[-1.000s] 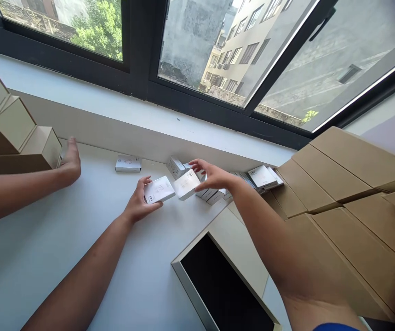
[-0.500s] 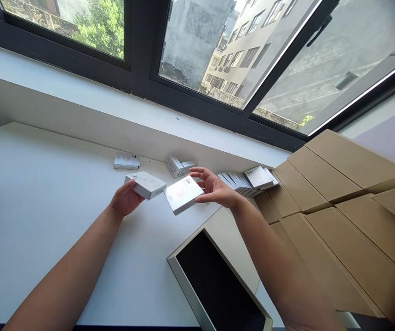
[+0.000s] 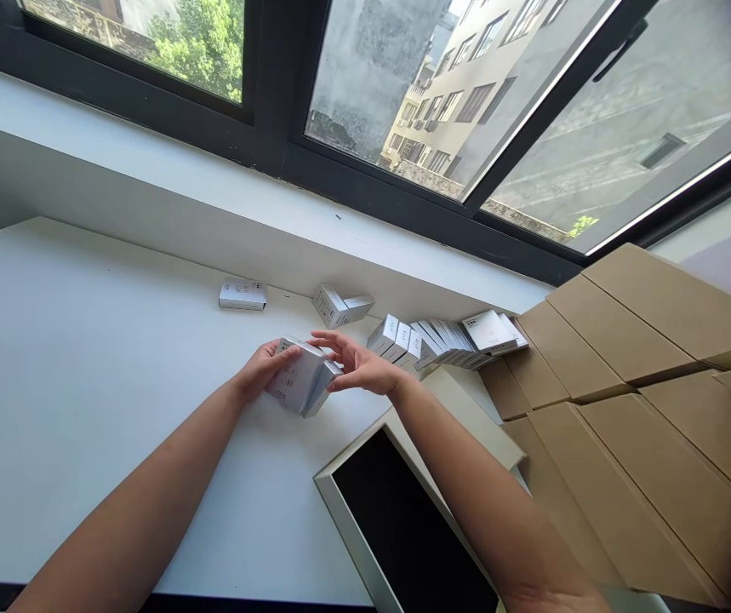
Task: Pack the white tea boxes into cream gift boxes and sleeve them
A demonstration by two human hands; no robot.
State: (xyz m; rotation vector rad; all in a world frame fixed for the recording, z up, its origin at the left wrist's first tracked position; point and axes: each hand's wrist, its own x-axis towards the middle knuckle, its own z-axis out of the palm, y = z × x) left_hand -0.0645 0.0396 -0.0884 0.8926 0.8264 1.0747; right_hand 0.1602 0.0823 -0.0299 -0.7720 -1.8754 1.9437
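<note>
My left hand (image 3: 261, 369) is closed on a small white box (image 3: 294, 375), its thumb on the printed face. Against that box's right side lies a second small white box (image 3: 321, 390), which my right hand (image 3: 358, 366) holds between thumb and fingers. Both boxes are tilted and raised over the white table (image 3: 103, 358). Behind my hands, a row of small white boxes (image 3: 445, 340) leans along the wall, with one box (image 3: 488, 330) lying on top at its right end. Two more (image 3: 339, 306) rest together, and a single one (image 3: 242, 294) lies further left.
A pale open box with a black inside (image 3: 403, 519) stands at the front edge, beside a cream-coloured box or lid (image 3: 473, 417) partly behind my right forearm. Brown cartons (image 3: 646, 323) are stacked at the right. A dark-framed window (image 3: 269, 94) rises behind the sill.
My hands have come together, and the two boxes now touch and are tipped more upright. The right hand has moved left, uncovering more of the row. The view has shifted slightly.
</note>
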